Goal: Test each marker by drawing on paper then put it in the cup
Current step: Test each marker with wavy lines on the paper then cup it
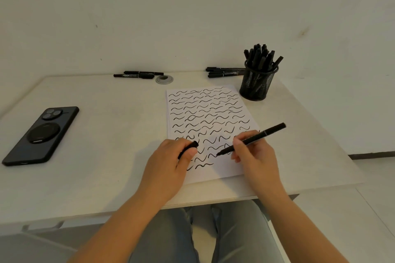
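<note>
- We see the person's legs in light grey trousers closest to us, under the edge of the pale wooden table.
- Both bare arms reach up over the table edge to the white sheet of paper, which is full of rows of black wavy lines.
- The right hand pinches a thin black marker pen w/ thumb & fingers curled round it. The pen is tilted, its tip down on the paper at the end of a wavy line, its back end up & to the right.
- The left hand rests on the near left part of the paper. Its fingers are curled round a small black marker cap, which sticks out past the thumb.
- A round black wire-mesh cup stands just past the far right corner of the paper. It is packed w/ lots of black markers standing up.
- A small bunch of black markers lies flat just left of the cup, near the wall.
- Two more black markers lie flat at the back, left of the paper.
- A little round grey metal ring sits in the table just beside those two.
- A big dark phone lies face down far left, well apart from the paper, w/ a round black disc on its back.
</note>
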`<state>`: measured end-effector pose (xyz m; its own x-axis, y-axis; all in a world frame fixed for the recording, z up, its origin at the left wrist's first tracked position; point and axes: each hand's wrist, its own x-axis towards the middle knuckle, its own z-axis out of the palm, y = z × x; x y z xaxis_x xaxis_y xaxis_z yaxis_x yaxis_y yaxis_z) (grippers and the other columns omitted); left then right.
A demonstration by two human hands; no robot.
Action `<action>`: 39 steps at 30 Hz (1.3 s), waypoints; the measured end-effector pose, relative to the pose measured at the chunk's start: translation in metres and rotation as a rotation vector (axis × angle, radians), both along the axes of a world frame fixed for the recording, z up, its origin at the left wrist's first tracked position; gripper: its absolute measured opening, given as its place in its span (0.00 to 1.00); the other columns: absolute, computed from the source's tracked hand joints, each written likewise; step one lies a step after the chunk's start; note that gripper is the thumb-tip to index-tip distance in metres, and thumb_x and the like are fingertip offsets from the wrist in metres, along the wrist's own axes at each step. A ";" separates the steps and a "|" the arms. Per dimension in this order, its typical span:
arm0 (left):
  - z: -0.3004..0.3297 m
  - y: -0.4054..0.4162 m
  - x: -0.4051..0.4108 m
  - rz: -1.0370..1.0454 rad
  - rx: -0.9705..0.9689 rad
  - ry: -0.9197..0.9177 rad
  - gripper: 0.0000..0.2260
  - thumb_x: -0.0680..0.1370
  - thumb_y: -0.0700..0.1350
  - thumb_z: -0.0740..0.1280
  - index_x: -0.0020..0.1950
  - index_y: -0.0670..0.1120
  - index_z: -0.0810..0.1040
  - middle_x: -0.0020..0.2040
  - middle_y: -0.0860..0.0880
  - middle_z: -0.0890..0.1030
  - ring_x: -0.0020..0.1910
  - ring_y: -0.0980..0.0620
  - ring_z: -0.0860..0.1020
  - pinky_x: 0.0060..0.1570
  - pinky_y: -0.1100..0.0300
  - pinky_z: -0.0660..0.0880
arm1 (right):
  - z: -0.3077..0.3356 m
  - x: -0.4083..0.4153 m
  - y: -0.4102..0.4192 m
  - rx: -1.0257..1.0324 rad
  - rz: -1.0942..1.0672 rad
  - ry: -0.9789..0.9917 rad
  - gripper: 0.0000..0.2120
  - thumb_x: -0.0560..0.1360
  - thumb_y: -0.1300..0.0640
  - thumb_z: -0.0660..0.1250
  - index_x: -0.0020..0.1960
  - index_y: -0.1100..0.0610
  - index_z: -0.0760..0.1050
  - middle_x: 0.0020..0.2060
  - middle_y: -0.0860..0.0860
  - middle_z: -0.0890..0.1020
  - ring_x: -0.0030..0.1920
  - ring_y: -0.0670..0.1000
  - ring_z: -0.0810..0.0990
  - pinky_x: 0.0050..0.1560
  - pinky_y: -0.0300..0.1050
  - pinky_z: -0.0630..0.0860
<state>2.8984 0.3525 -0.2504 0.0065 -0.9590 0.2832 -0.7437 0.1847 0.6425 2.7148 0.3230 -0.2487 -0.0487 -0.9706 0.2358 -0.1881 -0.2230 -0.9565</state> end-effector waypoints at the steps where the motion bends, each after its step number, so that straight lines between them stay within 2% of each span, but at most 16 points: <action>1: -0.002 0.000 0.000 -0.011 0.009 -0.014 0.11 0.78 0.54 0.56 0.52 0.52 0.76 0.44 0.55 0.78 0.48 0.57 0.73 0.43 0.64 0.68 | 0.000 0.002 0.001 -0.004 0.027 0.032 0.07 0.73 0.59 0.65 0.39 0.48 0.73 0.28 0.47 0.79 0.32 0.46 0.78 0.37 0.38 0.75; 4: -0.005 -0.002 0.000 -0.010 0.026 -0.019 0.09 0.78 0.53 0.58 0.50 0.52 0.75 0.43 0.55 0.77 0.47 0.58 0.72 0.42 0.62 0.68 | -0.001 0.002 0.000 0.008 -0.014 0.094 0.05 0.72 0.56 0.64 0.38 0.48 0.72 0.30 0.48 0.79 0.34 0.49 0.78 0.36 0.40 0.73; 7: -0.006 -0.003 0.001 -0.006 0.047 -0.001 0.11 0.78 0.54 0.57 0.50 0.52 0.75 0.44 0.54 0.78 0.47 0.57 0.72 0.43 0.61 0.69 | -0.003 -0.001 -0.001 0.013 -0.051 0.097 0.05 0.71 0.54 0.63 0.37 0.48 0.71 0.29 0.49 0.78 0.32 0.45 0.75 0.33 0.33 0.70; 11: -0.006 -0.001 0.002 -0.008 0.068 0.018 0.16 0.76 0.57 0.53 0.51 0.52 0.76 0.46 0.53 0.79 0.48 0.56 0.73 0.46 0.57 0.72 | -0.004 -0.001 0.000 -0.002 0.091 0.190 0.08 0.72 0.57 0.64 0.36 0.48 0.71 0.27 0.46 0.77 0.31 0.43 0.74 0.33 0.31 0.70; 14: -0.004 -0.002 0.002 -0.009 0.062 0.010 0.16 0.76 0.57 0.54 0.51 0.51 0.76 0.45 0.52 0.78 0.47 0.56 0.73 0.45 0.57 0.72 | -0.003 0.000 0.001 -0.005 0.144 0.232 0.07 0.73 0.56 0.64 0.37 0.47 0.71 0.28 0.47 0.78 0.32 0.43 0.75 0.34 0.32 0.71; 18: 0.003 -0.006 -0.005 -0.020 0.061 0.019 0.17 0.76 0.58 0.53 0.51 0.51 0.76 0.44 0.53 0.79 0.48 0.57 0.73 0.45 0.57 0.72 | 0.002 -0.008 -0.005 -0.009 0.071 0.238 0.06 0.73 0.56 0.62 0.37 0.48 0.70 0.29 0.47 0.76 0.31 0.42 0.72 0.32 0.33 0.69; 24: 0.004 -0.007 -0.006 -0.009 0.058 0.037 0.18 0.75 0.59 0.53 0.50 0.51 0.76 0.43 0.55 0.78 0.46 0.57 0.74 0.45 0.57 0.73 | 0.004 -0.008 0.000 -0.038 -0.103 0.194 0.11 0.73 0.60 0.62 0.34 0.48 0.67 0.24 0.44 0.73 0.28 0.37 0.71 0.28 0.26 0.66; 27: 0.004 -0.007 -0.006 -0.007 0.048 0.031 0.15 0.76 0.57 0.54 0.50 0.52 0.77 0.42 0.56 0.77 0.45 0.57 0.73 0.43 0.60 0.72 | 0.004 -0.013 0.000 -0.067 -0.241 0.105 0.10 0.73 0.59 0.62 0.36 0.48 0.68 0.26 0.45 0.75 0.28 0.38 0.73 0.29 0.27 0.66; 30: 0.004 -0.006 -0.006 -0.009 0.023 0.020 0.11 0.77 0.54 0.57 0.51 0.52 0.77 0.40 0.62 0.73 0.44 0.59 0.73 0.41 0.66 0.69 | 0.007 -0.017 -0.001 -0.046 -0.263 -0.090 0.08 0.75 0.57 0.63 0.38 0.47 0.69 0.28 0.47 0.77 0.29 0.41 0.74 0.32 0.29 0.70; 34: 0.008 -0.002 -0.006 -0.009 -0.060 0.055 0.12 0.76 0.55 0.56 0.51 0.52 0.75 0.42 0.65 0.73 0.42 0.63 0.74 0.39 0.72 0.68 | 0.017 -0.014 -0.004 0.000 -0.164 -0.255 0.07 0.75 0.56 0.64 0.38 0.49 0.73 0.26 0.47 0.77 0.27 0.43 0.73 0.29 0.32 0.71; 39: 0.012 0.001 -0.006 -0.052 -0.065 0.094 0.13 0.74 0.55 0.58 0.51 0.51 0.77 0.42 0.67 0.74 0.43 0.67 0.74 0.40 0.77 0.67 | 0.020 0.000 -0.013 0.083 0.039 -0.461 0.13 0.77 0.57 0.61 0.35 0.48 0.77 0.25 0.48 0.75 0.26 0.47 0.71 0.29 0.38 0.70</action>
